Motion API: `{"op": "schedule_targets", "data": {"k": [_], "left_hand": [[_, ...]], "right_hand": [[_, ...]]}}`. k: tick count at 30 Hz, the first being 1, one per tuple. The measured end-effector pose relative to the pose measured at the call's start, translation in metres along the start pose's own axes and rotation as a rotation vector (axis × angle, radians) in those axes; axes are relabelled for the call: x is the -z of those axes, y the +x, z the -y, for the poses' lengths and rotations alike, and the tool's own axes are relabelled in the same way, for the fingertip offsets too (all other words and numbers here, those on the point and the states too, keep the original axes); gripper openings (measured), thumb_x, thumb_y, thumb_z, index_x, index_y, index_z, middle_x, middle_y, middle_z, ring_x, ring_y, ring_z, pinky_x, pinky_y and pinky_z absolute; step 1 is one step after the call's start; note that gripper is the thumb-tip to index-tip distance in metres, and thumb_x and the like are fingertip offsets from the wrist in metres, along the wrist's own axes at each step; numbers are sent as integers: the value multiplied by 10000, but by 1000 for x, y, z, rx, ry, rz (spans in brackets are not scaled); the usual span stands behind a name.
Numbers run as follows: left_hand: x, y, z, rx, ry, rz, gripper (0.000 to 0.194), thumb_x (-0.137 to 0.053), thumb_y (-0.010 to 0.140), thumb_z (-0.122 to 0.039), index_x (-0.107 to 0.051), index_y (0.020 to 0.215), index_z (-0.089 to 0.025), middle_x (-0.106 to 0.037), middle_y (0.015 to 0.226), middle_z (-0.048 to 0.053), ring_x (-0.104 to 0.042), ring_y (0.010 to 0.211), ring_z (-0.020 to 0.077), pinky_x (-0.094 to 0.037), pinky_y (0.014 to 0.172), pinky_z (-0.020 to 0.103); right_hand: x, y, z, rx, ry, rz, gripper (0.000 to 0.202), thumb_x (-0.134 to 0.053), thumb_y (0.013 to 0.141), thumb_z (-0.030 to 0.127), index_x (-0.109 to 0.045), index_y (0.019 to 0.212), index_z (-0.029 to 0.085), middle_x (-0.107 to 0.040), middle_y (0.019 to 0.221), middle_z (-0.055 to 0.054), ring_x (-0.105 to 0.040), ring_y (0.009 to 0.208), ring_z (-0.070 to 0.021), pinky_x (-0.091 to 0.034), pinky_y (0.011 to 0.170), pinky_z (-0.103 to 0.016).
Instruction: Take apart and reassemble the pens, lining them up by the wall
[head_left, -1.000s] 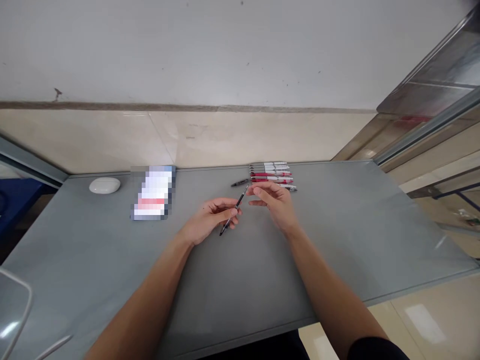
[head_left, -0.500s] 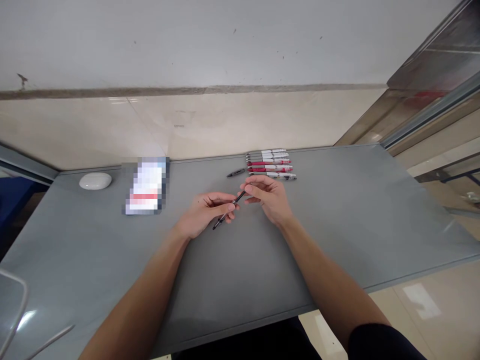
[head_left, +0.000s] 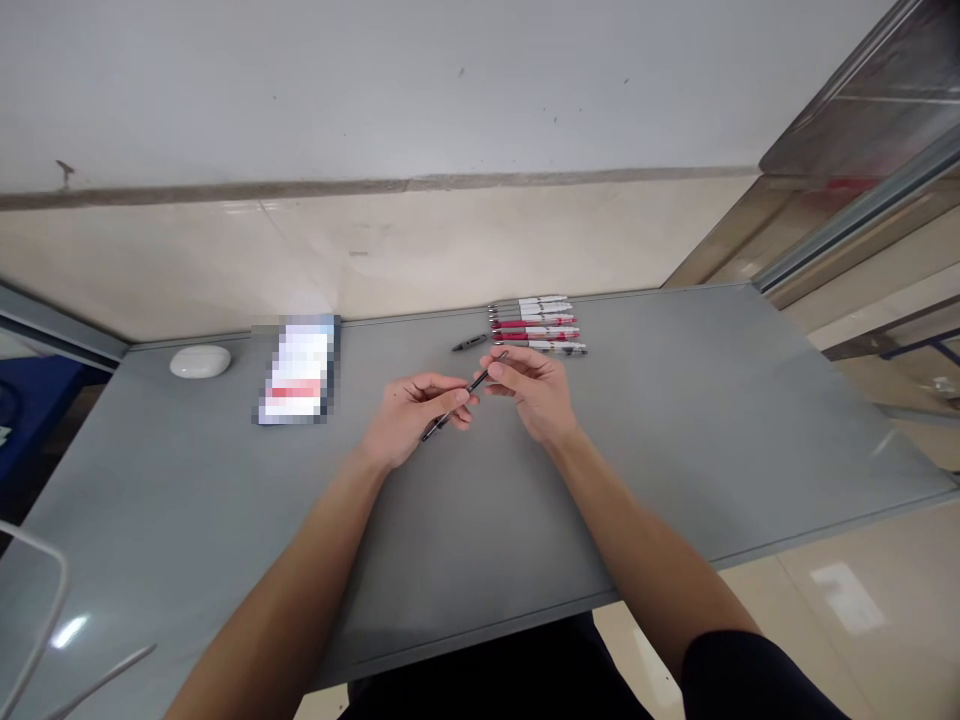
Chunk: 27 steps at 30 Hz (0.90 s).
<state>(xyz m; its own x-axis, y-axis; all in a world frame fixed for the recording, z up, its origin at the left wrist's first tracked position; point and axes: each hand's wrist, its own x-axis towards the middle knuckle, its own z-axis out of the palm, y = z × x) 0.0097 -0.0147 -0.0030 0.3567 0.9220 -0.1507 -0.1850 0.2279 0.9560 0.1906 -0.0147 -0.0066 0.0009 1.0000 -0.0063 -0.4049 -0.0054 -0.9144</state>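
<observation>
A slim dark pen (head_left: 478, 381) slants between my two hands over the middle of the table. My left hand (head_left: 420, 410) pinches its lower part between thumb and fingers, and a clear, dark-tipped end sticks out below. My right hand (head_left: 534, 388) grips the upper part with thumb and forefinger. Just beyond the hands, a short dark grey pen piece (head_left: 469, 343) lies on the table. Behind my right hand is a row of several pens (head_left: 536, 321), some white and some red, lying side by side.
The grey table (head_left: 465, 560) runs along a tiled wall. On its left side are a phone with a blurred screen (head_left: 298, 370) and a white rounded case (head_left: 200, 362). A pale cable (head_left: 56, 590) curves in at the lower left.
Both hands still hold the pen. More of its upper end now shows past my right fingertips. The whole view has shifted slightly.
</observation>
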Motion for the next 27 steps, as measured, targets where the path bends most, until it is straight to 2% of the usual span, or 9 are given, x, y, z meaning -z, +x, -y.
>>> {"op": "schedule_targets", "data": {"k": [4,9,14,20,23,27], "left_hand": [[-5,0,-5,-6,37,20,240,-792,740,-322,-736,887,-140,-743,815,73,-671,656,168,-557,651,337],[-8,-6,-14,5,110,57,245,-796,733,-313,-739,925,-171,-745,831,64,-681,713,176,-554,721,349],[-8,-16,-23,36,148,67,262,-800,727,-283,-744,966,-194,-743,867,55,-665,720,167,-539,759,362],[2,-17,-27,2,184,19,266,-781,750,-327,-741,961,-170,-746,876,78,-672,746,179,-532,759,347],[7,-17,-24,4,104,-27,273,-769,770,-344,-726,975,-170,-746,914,81,-669,735,160,-524,753,319],[10,-14,-21,30,-151,-55,245,-733,817,-333,-702,1001,-174,-739,960,67,-670,748,137,-531,735,282]], "right_hand": [[0,2,-2,21,16,-30,198,-834,636,327,-727,786,255,-716,756,27,-692,734,-142,-597,686,-308],[-1,4,0,74,58,-47,278,-854,594,318,-604,675,225,-688,776,52,-647,666,-112,-584,677,-319],[-6,5,6,118,83,-11,329,-833,627,353,-535,711,242,-644,760,71,-657,663,-117,-591,685,-329],[-5,15,22,210,85,-125,332,-776,675,413,-488,739,262,-621,824,67,-640,718,-110,-601,713,-324],[-2,20,28,225,173,-189,307,-774,677,388,-500,745,267,-602,840,69,-625,720,-96,-595,673,-284],[3,24,23,187,193,-202,273,-786,674,378,-554,764,264,-612,864,52,-609,700,-89,-590,640,-257]]}}
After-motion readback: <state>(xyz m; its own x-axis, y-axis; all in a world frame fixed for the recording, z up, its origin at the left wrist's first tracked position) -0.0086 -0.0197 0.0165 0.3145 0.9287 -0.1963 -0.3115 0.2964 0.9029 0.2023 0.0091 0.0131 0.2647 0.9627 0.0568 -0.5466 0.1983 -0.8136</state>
